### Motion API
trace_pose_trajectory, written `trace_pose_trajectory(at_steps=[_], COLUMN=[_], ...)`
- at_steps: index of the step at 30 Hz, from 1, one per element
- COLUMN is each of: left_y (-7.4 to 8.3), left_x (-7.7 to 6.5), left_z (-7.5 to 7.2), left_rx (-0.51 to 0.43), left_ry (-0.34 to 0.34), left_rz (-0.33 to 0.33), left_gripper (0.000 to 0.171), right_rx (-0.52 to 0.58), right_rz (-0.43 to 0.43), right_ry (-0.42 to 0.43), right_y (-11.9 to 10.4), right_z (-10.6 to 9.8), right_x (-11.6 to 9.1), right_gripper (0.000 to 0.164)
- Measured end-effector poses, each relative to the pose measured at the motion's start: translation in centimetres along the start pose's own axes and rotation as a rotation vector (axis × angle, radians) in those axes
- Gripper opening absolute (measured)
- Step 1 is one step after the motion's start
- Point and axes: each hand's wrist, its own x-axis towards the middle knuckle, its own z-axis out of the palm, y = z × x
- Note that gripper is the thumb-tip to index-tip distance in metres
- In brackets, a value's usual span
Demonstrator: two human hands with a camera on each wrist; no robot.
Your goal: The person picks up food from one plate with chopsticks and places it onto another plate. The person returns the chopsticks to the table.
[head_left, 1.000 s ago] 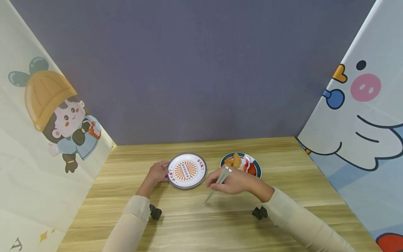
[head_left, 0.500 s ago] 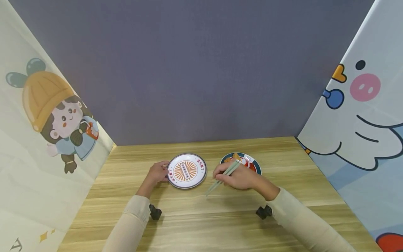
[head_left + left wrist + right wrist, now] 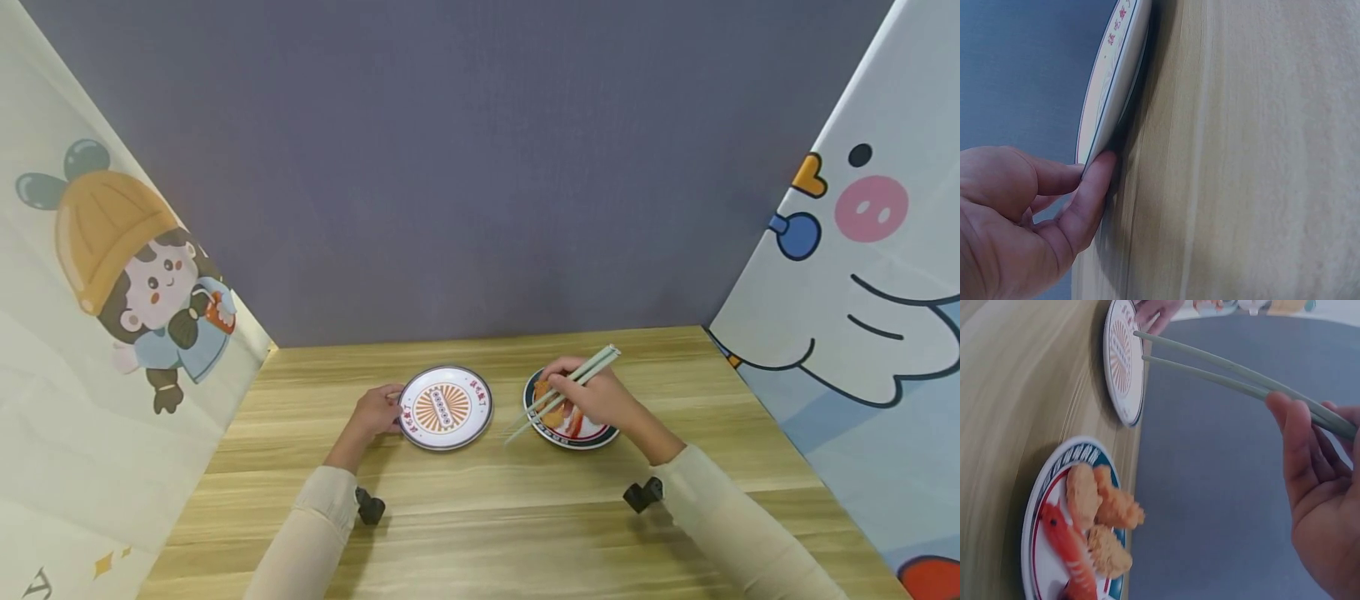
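In the head view, my left hand [image 3: 377, 410] pinches the left rim of a white plate [image 3: 450, 377] with an orange sunburst print. The left wrist view shows thumb and finger at the edge of that plate [image 3: 1113, 94], which looks slightly tilted. My right hand [image 3: 600, 398] holds pale green chopsticks [image 3: 1216, 360], their tips apart with nothing between them. It is over a food plate [image 3: 576, 443] with a green patterned rim. On it lie a red shrimp [image 3: 1072, 550] and several golden fried pieces [image 3: 1082, 494], partly covered by the right hand in the head view.
A wood-grain table [image 3: 487, 533] carries both plates, which stand apart. A grey panel [image 3: 480, 167] rises behind it, with cartoon-printed sheets [image 3: 142, 267] on both sides. Small black devices [image 3: 371, 506] sit at both wrists.
My right hand has moved up and to the right with the chopsticks, from in front of the food plate to over it. My left hand and the white plate have stayed put.
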Motion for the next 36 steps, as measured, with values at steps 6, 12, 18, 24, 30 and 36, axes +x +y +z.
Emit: trace_pose_trajectory(at_steps=[6, 12, 18, 24, 30, 36], left_y=[-0.1, -0.1, -0.2, -0.1, -0.2, -0.3], left_x=[0.0, -0.4, -0.5, -0.3, -0.3, -0.3], left_z=[0.0, 0.1, 0.1, 0.0, 0.0, 0.0], left_rx=[0.002, -0.004, -0.003, -0.019, -0.038, -0.049], left_ry=[0.001, 0.007, 0.002, 0.006, -0.005, -0.007], left_rz=[0.005, 0.013, 0.011, -0.003, 0.008, 0.029], left_gripper=[0.052, 0.051, 0.051, 0.051, 0.051, 0.051], right_rx=[-0.021, -0.022, -0.032, -0.002, -0.035, -0.084], right_rz=[0.065, 0.103, 0.142, 0.170, 0.167, 0.160], right_ry=[0.070, 0.107, 0.154, 0.214, 0.273, 0.296], right_y=[1.0, 1.9, 3.1, 4.4, 5.5, 5.5], right_z=[-1.0, -1.7, -2.6, -3.5, -3.7, -3.5], right_x=[-0.1, -0.2, -0.4, -0.5, -0.6, -0.6], right_gripper=[0.016, 0.019, 0.021, 0.025, 0.022, 0.021])
